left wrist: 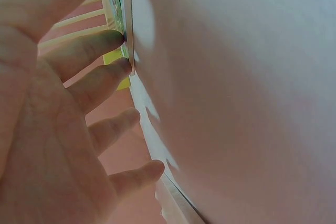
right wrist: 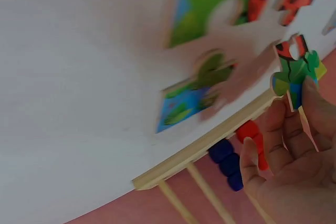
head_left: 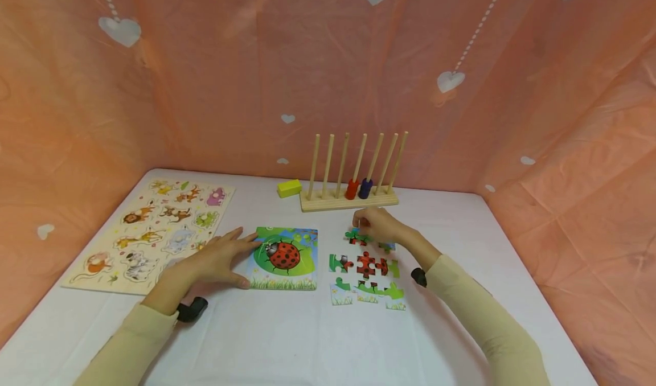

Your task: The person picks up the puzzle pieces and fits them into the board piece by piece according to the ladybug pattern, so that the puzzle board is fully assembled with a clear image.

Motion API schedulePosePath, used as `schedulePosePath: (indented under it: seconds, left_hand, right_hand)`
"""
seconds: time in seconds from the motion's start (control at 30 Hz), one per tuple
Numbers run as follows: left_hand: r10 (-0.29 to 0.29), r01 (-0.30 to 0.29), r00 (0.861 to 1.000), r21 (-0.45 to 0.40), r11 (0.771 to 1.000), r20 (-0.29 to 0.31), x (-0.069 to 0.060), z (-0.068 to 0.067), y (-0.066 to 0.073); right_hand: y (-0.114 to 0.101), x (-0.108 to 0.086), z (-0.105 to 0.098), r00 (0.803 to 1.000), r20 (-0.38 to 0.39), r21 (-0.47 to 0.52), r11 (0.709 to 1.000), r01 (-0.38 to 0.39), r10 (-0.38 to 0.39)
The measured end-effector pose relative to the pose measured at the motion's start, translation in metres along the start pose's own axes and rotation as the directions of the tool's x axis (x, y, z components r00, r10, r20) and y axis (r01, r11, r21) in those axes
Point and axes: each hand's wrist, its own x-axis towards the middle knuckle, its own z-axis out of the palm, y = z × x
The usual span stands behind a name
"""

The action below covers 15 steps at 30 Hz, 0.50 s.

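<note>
My left hand (head_left: 217, 261) spreads its fingers at the left edge of a square ladybug puzzle board (head_left: 284, 256), thumb near the lower corner. In the left wrist view two fingertips (left wrist: 124, 65) touch the board's edge. My right hand (head_left: 381, 225) pinches a green, red and blue jigsaw piece (right wrist: 296, 72) between thumb and fingers, tilted up off the table. Below it lie several loose jigsaw pieces in rough rows, among them a red spotted centre piece (head_left: 366, 265) and a blue and green corner piece (right wrist: 184, 103).
At the left lies a wooden animal peg puzzle (head_left: 159, 232). A wooden peg rack (head_left: 348, 202) stands at the back with red beads (head_left: 352, 189) and dark blue beads (head_left: 365, 188). Beside it is a yellow block (head_left: 289, 188). A pinkish curtain (head_left: 318, 78) surrounds the white table (head_left: 287, 340).
</note>
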Motion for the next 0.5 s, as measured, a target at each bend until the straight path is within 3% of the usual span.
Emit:
schedulePosePath:
  seconds: [0.27, 0.5]
  left_hand:
    - [0.002, -0.002, 1.0, 0.016, 1.0, -0.002, 0.0, -0.001, 0.0]
    - [0.009, -0.009, 1.0, 0.015, 1.0, -0.007, 0.001, 0.001, 0.0]
  right_hand:
    - [-0.02, 0.029, 0.007, 0.993, -0.021, 0.098, 0.988, 0.115, -0.114]
    - [-0.051, 0.063, 0.022, 0.992, 0.028, 0.099, 0.988, 0.123, -0.126]
